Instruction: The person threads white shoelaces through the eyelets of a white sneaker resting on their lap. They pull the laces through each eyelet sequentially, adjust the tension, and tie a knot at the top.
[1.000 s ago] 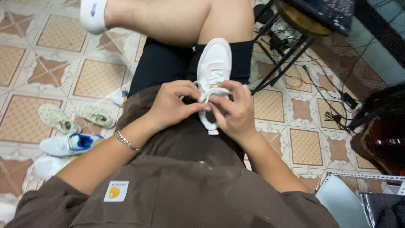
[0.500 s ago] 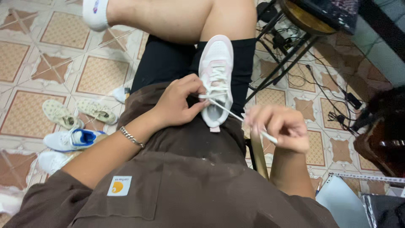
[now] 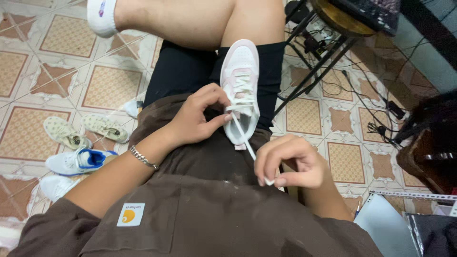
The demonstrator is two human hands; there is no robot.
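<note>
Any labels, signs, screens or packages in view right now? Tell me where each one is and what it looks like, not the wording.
Sewn patch: on the brown sleeve of the left arm, lower left; small white square with an orange-yellow curved emblem.
Sock mark: on the white sock, top left; small red and blue emblem, blurred.
Measuring strip: lower right, beside a pale blue sheet; long, narrow, white with fine marks.
No screens, signs or packages can be made out.
</note>
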